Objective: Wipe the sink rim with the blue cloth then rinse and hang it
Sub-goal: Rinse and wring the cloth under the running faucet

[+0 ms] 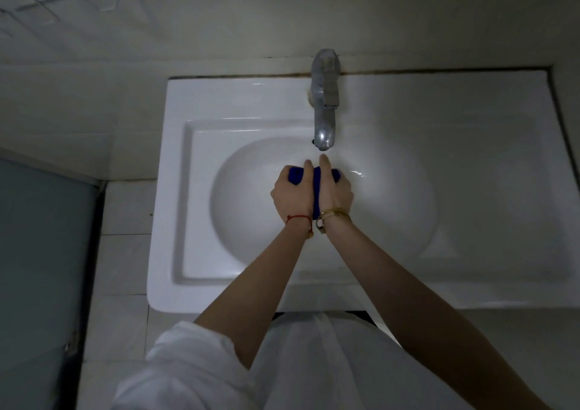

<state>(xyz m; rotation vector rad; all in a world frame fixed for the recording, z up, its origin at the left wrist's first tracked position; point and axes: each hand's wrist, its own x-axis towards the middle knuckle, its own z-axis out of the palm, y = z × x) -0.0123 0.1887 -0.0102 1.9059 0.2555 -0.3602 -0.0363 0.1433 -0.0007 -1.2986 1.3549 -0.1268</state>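
The blue cloth [316, 190] is bunched up between both my hands, held over the round basin of the white sink [175, 190], just below the spout of the metal tap [324, 105]. My left hand [293, 194] wraps the cloth's left end and my right hand [334, 191] presses on its right side. Only small blue parts show between and beside my fingers. I cannot tell whether water is running from the spout.
The sink's flat rim continues into a white counter [470, 158] on the right. A tiled wall [282, 11] stands behind the tap. On the left are white tiles [125, 215] and a dark grey-blue panel [40, 252].
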